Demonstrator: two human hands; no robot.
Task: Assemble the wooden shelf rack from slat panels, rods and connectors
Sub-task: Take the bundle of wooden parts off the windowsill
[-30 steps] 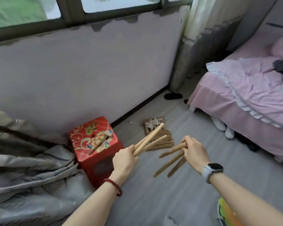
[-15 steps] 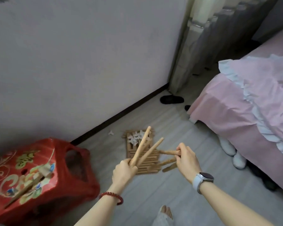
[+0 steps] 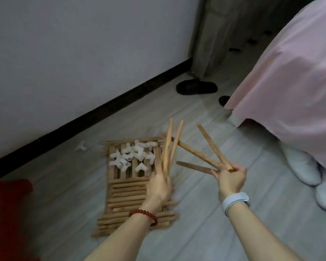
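Now both hands are up over the floor [image 3: 205, 223], each with a fistful of wood. The left hand [image 3: 159, 187] has its grip closed round a pair of rods [image 3: 170, 146] that point up and away, close together, their tips just apart. The right hand [image 3: 231, 178] pinches three more rods [image 3: 212, 147] at their near ends, and these fan out wide to the left and upward, one nearly level, one slanting, one steep.

Below the left hand lies the slat panel [image 3: 126, 174] flat on the floor, and heaped on its far half sits a pile of white connectors [image 3: 133, 155]. Nearer in, a bundle of loose rods [image 3: 128, 194] lies across the panel in rows, partly hidden behind the left wrist and its red bead bracelet [image 3: 144, 215]. One stray white connector [image 3: 81, 146] rests on the floor by the dark skirting, well apart from the pile.

Round about: a red stool [image 3: 8, 213] crowds the lower left edge, a bed under a pink sheet [image 3: 290, 81] fills the right side, and white slippers [image 3: 305, 170] sit beside its overhang. A black slipper [image 3: 196, 86] lies further back near the wall, with another dark one [image 3: 224, 100] peeping out at the bed's edge. The right wrist wears a pale watch band [image 3: 234, 201].
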